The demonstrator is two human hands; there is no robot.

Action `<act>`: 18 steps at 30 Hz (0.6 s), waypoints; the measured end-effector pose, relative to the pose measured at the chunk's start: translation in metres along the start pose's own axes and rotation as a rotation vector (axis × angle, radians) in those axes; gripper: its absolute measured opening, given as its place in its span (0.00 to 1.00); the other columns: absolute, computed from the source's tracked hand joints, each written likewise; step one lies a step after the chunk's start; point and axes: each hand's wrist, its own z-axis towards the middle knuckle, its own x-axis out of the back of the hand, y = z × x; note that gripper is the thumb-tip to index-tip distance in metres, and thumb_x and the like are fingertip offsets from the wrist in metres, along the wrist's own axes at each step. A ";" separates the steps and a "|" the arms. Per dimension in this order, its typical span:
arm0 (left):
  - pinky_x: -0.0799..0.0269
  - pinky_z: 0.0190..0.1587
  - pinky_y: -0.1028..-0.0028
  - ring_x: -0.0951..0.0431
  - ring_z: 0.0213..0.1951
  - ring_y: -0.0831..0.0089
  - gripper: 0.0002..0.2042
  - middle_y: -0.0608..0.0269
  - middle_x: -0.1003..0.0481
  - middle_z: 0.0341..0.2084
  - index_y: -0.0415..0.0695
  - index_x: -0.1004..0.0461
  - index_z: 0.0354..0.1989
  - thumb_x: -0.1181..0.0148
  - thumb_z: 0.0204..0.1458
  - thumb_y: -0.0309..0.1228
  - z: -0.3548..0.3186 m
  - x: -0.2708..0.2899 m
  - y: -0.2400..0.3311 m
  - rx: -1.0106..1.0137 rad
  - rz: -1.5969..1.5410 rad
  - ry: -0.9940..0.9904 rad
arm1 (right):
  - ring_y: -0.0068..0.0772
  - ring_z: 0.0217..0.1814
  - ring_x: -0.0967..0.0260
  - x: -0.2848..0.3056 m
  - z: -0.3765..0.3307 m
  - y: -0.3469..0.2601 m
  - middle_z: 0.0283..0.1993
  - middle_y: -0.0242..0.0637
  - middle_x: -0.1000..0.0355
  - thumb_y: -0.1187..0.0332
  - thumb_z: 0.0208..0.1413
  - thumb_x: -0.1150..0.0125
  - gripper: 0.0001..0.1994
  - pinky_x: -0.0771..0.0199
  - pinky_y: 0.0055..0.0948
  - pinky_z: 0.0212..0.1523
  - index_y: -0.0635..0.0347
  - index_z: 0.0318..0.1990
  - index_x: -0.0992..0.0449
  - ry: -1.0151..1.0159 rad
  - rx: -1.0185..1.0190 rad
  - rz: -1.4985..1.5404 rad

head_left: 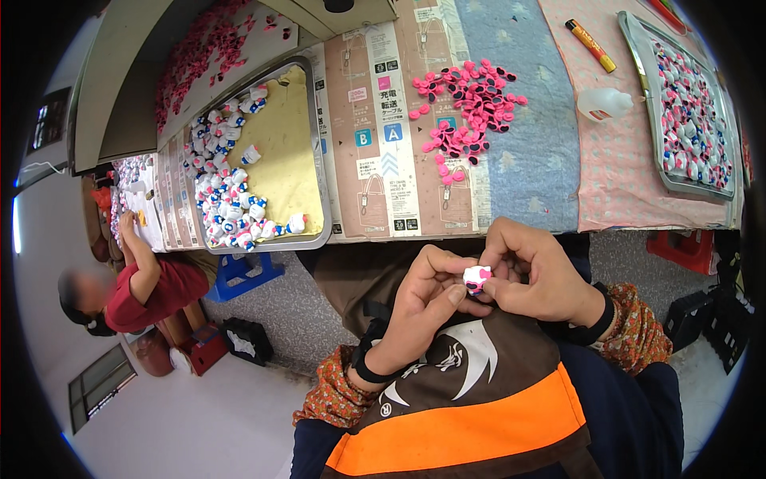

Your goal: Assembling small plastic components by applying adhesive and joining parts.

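Bright even indoor light, soft shadows, fisheye-bent edges, black rounded corners

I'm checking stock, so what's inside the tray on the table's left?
The left tray holds heaped small white figures with blue and pink parts, plus a yellow lining, bare toward the right. Lining beneath the heap is covered.
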 end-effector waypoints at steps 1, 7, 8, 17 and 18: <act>0.20 0.52 0.67 0.25 0.52 0.69 0.11 0.54 0.32 0.53 0.39 0.39 0.52 0.52 0.63 0.20 0.000 0.000 0.000 -0.001 0.008 -0.001 | 0.04 0.24 0.47 0.000 0.000 0.000 0.25 0.19 0.37 0.74 0.52 0.35 0.08 0.46 0.13 0.21 0.58 0.32 0.31 -0.009 -0.010 0.004; 0.21 0.52 0.69 0.25 0.52 0.70 0.10 0.55 0.32 0.51 0.38 0.38 0.51 0.52 0.62 0.19 0.001 0.006 -0.009 -0.110 0.093 -0.037 | 0.07 0.24 0.45 -0.002 -0.002 -0.002 0.25 0.22 0.36 0.74 0.52 0.35 0.08 0.46 0.15 0.20 0.59 0.31 0.31 0.010 0.111 -0.177; 0.21 0.52 0.69 0.25 0.52 0.70 0.10 0.55 0.32 0.51 0.38 0.38 0.51 0.52 0.62 0.19 0.002 0.007 -0.010 -0.110 0.093 -0.038 | 0.07 0.24 0.45 -0.002 -0.002 -0.003 0.25 0.22 0.36 0.74 0.52 0.35 0.08 0.46 0.15 0.20 0.59 0.31 0.31 0.010 0.111 -0.177; 0.17 0.44 0.69 0.20 0.42 0.69 0.07 0.55 0.26 0.44 0.42 0.36 0.48 0.50 0.64 0.25 0.006 0.003 -0.004 0.107 -0.214 0.039 | 0.10 0.26 0.37 0.000 0.002 0.006 0.28 0.26 0.29 0.75 0.57 0.40 0.05 0.37 0.18 0.23 0.61 0.33 0.31 0.004 0.056 0.104; 0.17 0.43 0.69 0.19 0.40 0.68 0.06 0.54 0.26 0.43 0.43 0.36 0.47 0.51 0.65 0.27 0.006 0.003 -0.003 0.124 -0.262 0.036 | 0.10 0.26 0.37 0.001 0.003 0.001 0.29 0.27 0.28 0.75 0.59 0.42 0.04 0.37 0.17 0.23 0.62 0.34 0.31 0.000 0.012 0.107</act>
